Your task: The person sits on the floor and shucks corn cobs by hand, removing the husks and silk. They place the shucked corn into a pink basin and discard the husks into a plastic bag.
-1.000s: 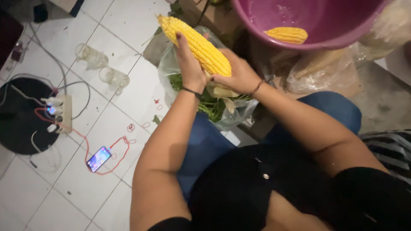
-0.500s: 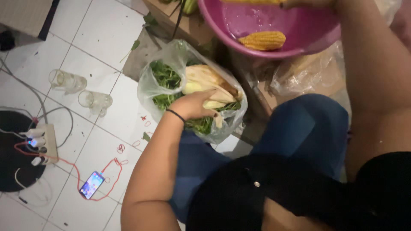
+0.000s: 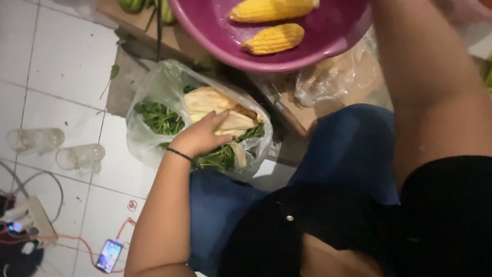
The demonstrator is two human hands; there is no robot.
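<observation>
Tiled floor (image 3: 66, 66): left hand (image 3: 202, 136) fingers flat, together, on husks (image 3: 215, 105) in bag (image 3: 154, 92).

Two clear glass tumblers (image 3: 56, 149) lie on their sides on the white tiled floor (image 3: 66, 66). A lit smartphone (image 3: 108, 255) on a red cable (image 3: 77, 241) lies near a white power strip (image 3: 28, 220). A crumpled clear plastic bag (image 3: 333, 82) sits by the blue-clad knee.

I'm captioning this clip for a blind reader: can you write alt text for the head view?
Seen from above, a seated person's left hand presses on corn husks in a clear plastic bag of green scraps. Two peeled corn cobs lie in a purple basin; the right arm reaches out of frame.
</observation>
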